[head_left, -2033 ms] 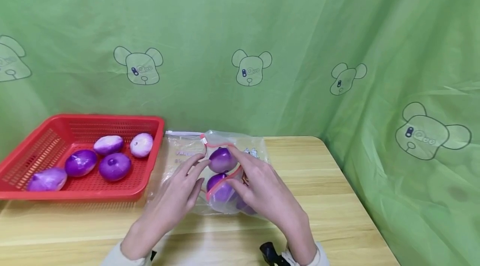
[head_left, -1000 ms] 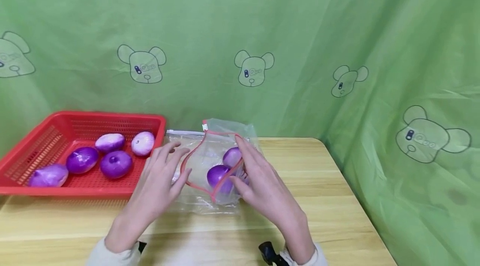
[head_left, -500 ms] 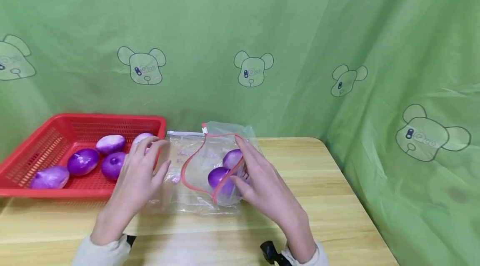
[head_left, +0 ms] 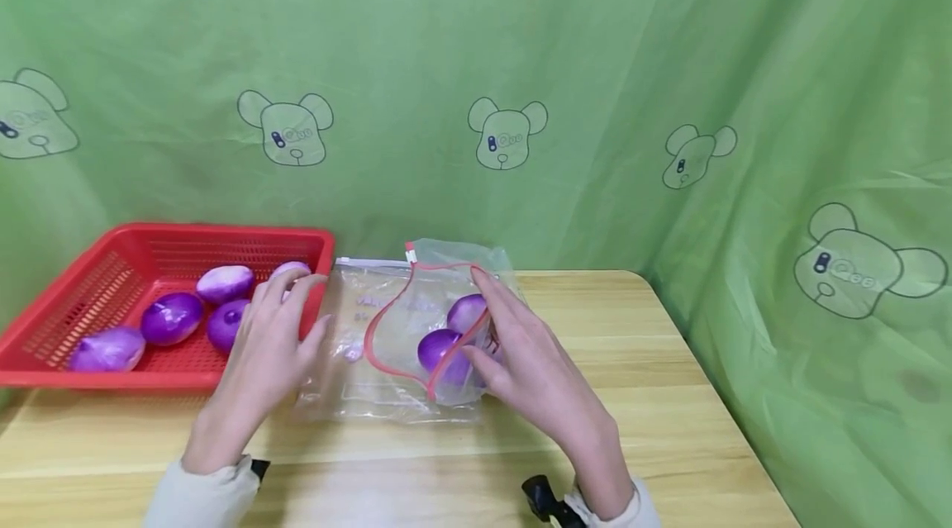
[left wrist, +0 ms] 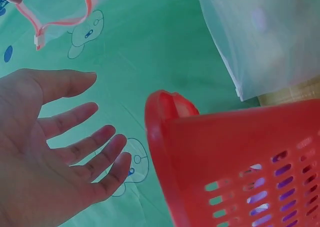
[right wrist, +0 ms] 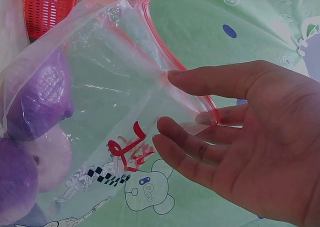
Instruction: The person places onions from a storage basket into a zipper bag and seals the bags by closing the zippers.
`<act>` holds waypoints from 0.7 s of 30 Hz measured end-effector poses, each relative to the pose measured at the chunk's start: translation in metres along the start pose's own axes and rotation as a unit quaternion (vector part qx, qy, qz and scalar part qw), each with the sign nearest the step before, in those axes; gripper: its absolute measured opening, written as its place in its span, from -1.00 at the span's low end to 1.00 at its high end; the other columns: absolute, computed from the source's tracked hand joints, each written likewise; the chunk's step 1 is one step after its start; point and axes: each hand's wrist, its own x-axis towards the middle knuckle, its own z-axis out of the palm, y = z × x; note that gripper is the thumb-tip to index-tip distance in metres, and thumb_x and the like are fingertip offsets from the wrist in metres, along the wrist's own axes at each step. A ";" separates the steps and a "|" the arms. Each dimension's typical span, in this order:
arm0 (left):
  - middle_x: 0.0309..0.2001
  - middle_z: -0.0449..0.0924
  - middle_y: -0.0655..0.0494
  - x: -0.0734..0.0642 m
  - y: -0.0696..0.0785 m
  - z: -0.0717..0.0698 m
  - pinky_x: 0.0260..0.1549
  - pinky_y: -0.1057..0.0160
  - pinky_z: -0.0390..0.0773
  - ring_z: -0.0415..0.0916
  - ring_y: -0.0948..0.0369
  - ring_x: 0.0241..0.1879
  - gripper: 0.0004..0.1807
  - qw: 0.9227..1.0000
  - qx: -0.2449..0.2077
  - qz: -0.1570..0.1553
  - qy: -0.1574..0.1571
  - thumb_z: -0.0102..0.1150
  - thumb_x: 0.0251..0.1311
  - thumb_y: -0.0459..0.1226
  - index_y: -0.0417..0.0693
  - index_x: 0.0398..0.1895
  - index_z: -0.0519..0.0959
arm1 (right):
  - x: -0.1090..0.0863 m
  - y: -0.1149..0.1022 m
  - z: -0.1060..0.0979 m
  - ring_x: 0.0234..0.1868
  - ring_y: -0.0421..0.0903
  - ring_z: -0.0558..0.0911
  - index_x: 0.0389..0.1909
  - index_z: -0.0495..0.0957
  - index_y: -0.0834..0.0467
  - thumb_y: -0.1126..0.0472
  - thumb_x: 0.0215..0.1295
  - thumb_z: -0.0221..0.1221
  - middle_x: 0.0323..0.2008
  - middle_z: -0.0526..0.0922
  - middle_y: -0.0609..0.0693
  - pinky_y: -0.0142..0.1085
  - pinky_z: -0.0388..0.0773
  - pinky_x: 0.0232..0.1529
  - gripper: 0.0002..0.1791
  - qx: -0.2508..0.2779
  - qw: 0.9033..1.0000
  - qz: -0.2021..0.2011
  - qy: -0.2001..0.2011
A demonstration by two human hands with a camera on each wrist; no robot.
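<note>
My left hand is over the right edge of the red basket, beside a pale purple onion that it partly hides. In the left wrist view that hand has its fingers loosely spread and holds nothing. A clear zip bag with a red-edged mouth stands open with purple onions inside, one dark purple onion showing at the mouth. My right hand holds the bag's right side; in the right wrist view the red rim passes between its thumb and fingers.
Several more purple onions lie in the basket. A flat clear bag with a white slider strip lies under the red-edged bag on the wooden table. A green curtain hangs behind and to the right.
My left hand has left the bag and moved left to the basket. The bag's mouth has widened, and the onion at its opening has sunk deeper. My right hand stays at the bag.
</note>
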 end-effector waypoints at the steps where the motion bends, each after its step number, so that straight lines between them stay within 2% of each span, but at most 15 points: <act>1: 0.12 0.45 -0.20 0.000 -0.001 0.000 0.02 -0.18 0.42 0.41 -0.21 0.04 -0.50 1.000 0.002 -0.002 -0.001 0.39 -0.01 -0.49 -0.31 0.08 0.55 | 0.000 0.000 0.000 0.51 -0.04 0.17 0.56 0.01 0.15 0.24 0.22 0.37 0.53 0.11 0.00 -0.13 0.18 0.44 -0.02 0.000 1.000 0.000 0.001; 8: 0.13 0.46 -0.26 -0.003 -0.012 0.001 -0.09 -0.25 0.42 0.40 -0.25 -0.03 -0.51 0.999 0.010 -0.031 -0.015 0.36 0.02 -0.47 -0.30 0.10 0.54 | -0.001 0.000 -0.001 0.51 -0.05 0.16 0.56 0.01 0.15 0.23 0.23 0.37 0.53 0.11 -0.02 -0.14 0.18 0.44 -0.02 -0.001 1.000 0.004 0.002; 16: 0.08 0.42 -0.41 -0.010 -0.036 0.001 -0.01 -0.34 0.37 0.35 -0.33 0.01 -0.49 0.997 0.026 -0.070 -0.026 0.34 0.04 -0.43 -0.42 0.10 0.48 | -0.001 0.001 -0.002 0.50 -0.05 0.18 0.57 0.01 0.12 0.21 0.24 0.36 0.53 0.12 -0.02 -0.14 0.19 0.43 -0.03 0.004 1.000 0.009 0.001; 21: 0.12 0.35 -0.48 -0.016 -0.054 0.001 0.09 -0.38 0.33 0.30 -0.38 0.07 -0.46 0.991 0.033 -0.113 -0.065 0.34 0.06 -0.44 -0.50 0.13 0.44 | -0.001 0.002 -0.003 0.50 -0.04 0.19 0.56 0.03 0.12 0.22 0.23 0.37 0.52 0.15 0.00 -0.14 0.20 0.43 -0.03 0.004 1.000 0.008 0.003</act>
